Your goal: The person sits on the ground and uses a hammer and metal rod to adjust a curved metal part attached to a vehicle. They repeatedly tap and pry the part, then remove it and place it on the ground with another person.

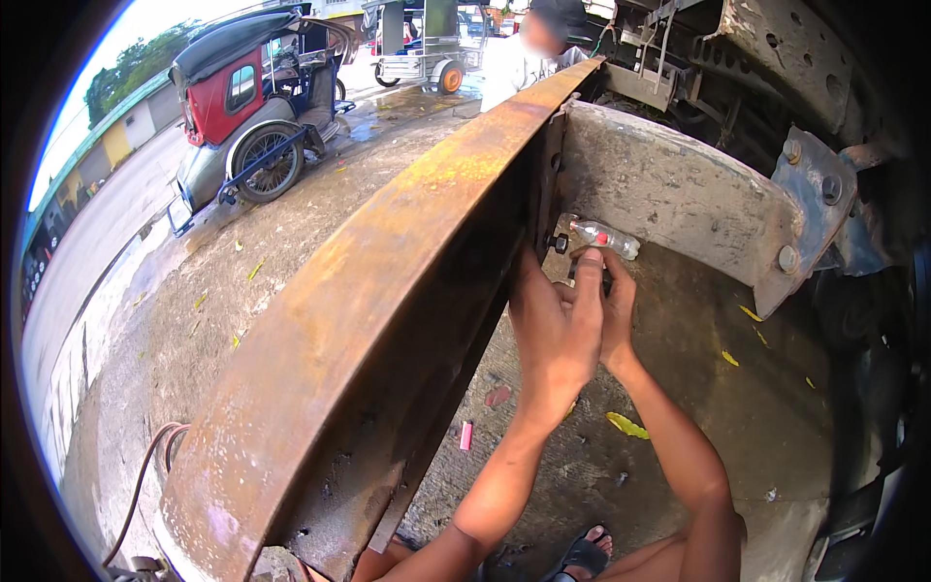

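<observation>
My left hand (553, 335) reaches up beside the dark inner side of a long rusty steel beam (388, 228). Its fingers bend in close under a black bolt (558, 242) that sticks out of the upright plate at the beam. The left thumb points up, against my right hand (618, 310). Between the thumb and the closed right fingers shows a small dark piece (605, 282), mostly covered; its kind I cannot make out. A grey, dirt-crusted crossmember (669, 175) runs right from the beam, just beyond my hands.
A clear plastic bottle (606, 238) lies on the ground behind my hands. At right, a bolted bracket (810, 209) joins the crossmember to the vehicle frame (795, 53). Another person (529, 63) is at the beam's far end. A red tricycle (247, 107) stands left; a hose (145, 466) lies near.
</observation>
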Available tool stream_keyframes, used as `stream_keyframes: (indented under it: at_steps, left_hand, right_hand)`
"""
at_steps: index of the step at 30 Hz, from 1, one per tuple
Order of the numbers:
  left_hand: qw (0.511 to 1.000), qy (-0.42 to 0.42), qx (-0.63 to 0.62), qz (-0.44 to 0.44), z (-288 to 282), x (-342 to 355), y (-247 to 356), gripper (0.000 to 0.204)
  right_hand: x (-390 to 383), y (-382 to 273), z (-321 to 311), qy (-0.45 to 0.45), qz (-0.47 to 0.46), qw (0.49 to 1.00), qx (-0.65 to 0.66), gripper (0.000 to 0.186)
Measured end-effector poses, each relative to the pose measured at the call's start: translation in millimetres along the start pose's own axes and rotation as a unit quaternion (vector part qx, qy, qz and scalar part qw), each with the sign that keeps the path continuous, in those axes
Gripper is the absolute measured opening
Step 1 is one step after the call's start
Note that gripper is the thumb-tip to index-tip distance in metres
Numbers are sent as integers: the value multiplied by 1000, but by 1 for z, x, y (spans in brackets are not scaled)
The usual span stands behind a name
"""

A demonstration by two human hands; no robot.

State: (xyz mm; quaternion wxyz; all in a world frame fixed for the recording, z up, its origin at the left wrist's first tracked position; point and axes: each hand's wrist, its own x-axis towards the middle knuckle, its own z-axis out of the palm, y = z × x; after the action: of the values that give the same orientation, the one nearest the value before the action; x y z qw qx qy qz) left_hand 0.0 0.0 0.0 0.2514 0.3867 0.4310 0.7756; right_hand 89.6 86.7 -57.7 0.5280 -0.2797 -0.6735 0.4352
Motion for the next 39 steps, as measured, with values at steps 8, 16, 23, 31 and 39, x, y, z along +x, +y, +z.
stream_keyframes:
  at_steps: [8,16,23,31,39]
  left_hand:
    - [999,36,-25,-8,1,1,4,66]
    - [997,-35,60,-35,-16,-5,13,67]
    - [999,-31,-35,2,-12,1,19,54]
    - [999,-19,-36,34,-9,1,19,43]
    - [997,-7,-76,-12,-5,-3,18,39]
  right_hand:
    - [-218,292,28,-122,183,960,-172,57]
    - [-204,287,11,-216,181,910,-303,53]
    - [-3,10,13,33,10,999,29,45]
    - [31,-128,13,-144,-80,940,-300,36]
    - [28,-138,4,-199,-340,754,-525,15]
